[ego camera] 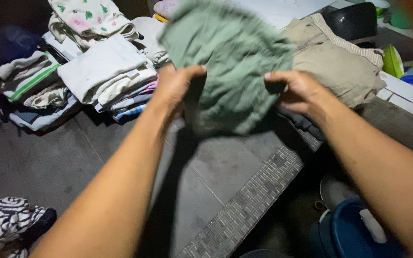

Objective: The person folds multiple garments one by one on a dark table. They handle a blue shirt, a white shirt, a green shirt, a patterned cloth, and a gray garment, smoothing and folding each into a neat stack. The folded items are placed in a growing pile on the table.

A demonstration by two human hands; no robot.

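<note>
I hold a rumpled sage-green knit cloth [228, 62] up in front of me with both hands. My left hand [175, 86] has its fingers [194, 71] closed on the cloth's left edge, thumb over the top of the fabric. My right hand [297, 91] pinches the right edge, its fingers [276, 76] curled together on a fold. The cloth hangs between the two grips, blurred, its lower part drooping below my fingertips over the grey tiled floor [225, 167].

Just beyond my left fingers lies a folded stack of white and pale striped clothes [108, 71], and further past it a cream garment with green and pink prints [92, 16] on top of another heap. To the far left of that hand sits a pile of grey and green-striped folded clothing [29, 81]. Behind my right fingers, touching nothing I hold, lies a crumpled tan canvas garment [340, 62]. Below my right wrist, near my forearm, stands a blue plastic bucket [354, 234]. Down by my left elbow lies a black-and-white zebra-patterned cloth [5, 220]. A patterned strip of small grey tiles [254, 196] runs across the floor beneath my hands.
</note>
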